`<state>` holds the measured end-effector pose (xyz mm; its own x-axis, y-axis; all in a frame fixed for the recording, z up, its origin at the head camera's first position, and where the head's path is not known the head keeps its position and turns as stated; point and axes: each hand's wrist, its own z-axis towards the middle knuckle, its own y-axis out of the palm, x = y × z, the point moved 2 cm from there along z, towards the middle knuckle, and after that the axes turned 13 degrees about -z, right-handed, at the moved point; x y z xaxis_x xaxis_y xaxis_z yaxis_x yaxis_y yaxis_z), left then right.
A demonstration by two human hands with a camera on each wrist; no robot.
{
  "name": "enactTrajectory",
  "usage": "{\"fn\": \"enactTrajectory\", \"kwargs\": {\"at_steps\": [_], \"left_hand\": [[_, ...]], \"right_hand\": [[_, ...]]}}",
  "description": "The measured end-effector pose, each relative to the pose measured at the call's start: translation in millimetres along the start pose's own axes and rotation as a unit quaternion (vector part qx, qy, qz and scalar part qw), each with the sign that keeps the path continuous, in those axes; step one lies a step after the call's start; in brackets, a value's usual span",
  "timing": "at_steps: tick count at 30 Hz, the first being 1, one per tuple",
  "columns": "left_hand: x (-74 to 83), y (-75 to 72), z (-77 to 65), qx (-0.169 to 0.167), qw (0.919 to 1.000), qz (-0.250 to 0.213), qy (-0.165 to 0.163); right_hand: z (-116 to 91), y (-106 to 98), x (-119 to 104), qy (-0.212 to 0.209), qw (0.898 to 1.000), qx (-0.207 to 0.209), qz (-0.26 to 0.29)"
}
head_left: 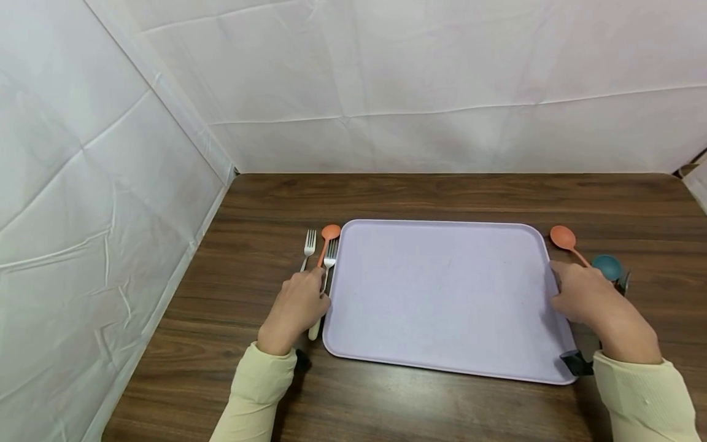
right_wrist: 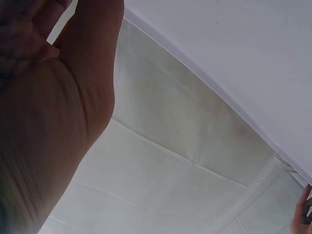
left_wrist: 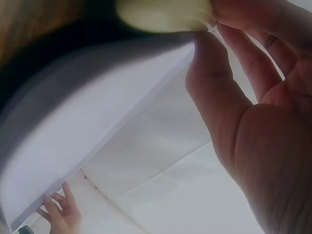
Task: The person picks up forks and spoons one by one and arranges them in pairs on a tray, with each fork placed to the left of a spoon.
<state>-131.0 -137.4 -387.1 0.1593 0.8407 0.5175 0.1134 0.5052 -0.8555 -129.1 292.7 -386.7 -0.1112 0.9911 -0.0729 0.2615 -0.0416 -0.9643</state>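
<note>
A pale lilac tray (head_left: 442,294) lies on the dark wood table between both hands. At its left rim, my left hand (head_left: 296,307) holds the edge, with the thumb tip right at the rim; in the left wrist view, fingers and thumb close together there beside a pale handle (left_wrist: 161,14). Under and around that hand lie a fork (head_left: 310,242), an orange spoon (head_left: 330,232) and a second fork (head_left: 329,255). My right hand (head_left: 591,294) holds the right rim with its thumb over the edge; its other fingertips are hidden.
Beyond my right hand lie an orange spoon (head_left: 563,237), a teal spoon (head_left: 607,267) and a fork (head_left: 624,282), partly covered by the hand. White sheeting (head_left: 431,80) stands behind the table (head_left: 442,196) and along its left side.
</note>
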Motion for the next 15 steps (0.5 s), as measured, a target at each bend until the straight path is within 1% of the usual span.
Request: {"fn": "enactTrajectory", "kwargs": {"at_steps": [5, 11, 15], "left_hand": [[1.9, -2.1, 0.5, 0.015, 0.9999, 0.0, 0.001], [5.2, -3.2, 1.2, 0.016, 0.9998, 0.001, 0.008], [8.1, -3.3, 1.7, 0.017, 0.9998, 0.0, 0.01]], "right_hand": [[0.3, 0.9, -0.2, 0.0, 1.0, -0.007, 0.003], [0.1, 2.9, 0.5, -0.003, 1.0, -0.019, 0.019], [1.5, 3.6, 1.9, 0.003, 1.0, -0.017, 0.015]]}}
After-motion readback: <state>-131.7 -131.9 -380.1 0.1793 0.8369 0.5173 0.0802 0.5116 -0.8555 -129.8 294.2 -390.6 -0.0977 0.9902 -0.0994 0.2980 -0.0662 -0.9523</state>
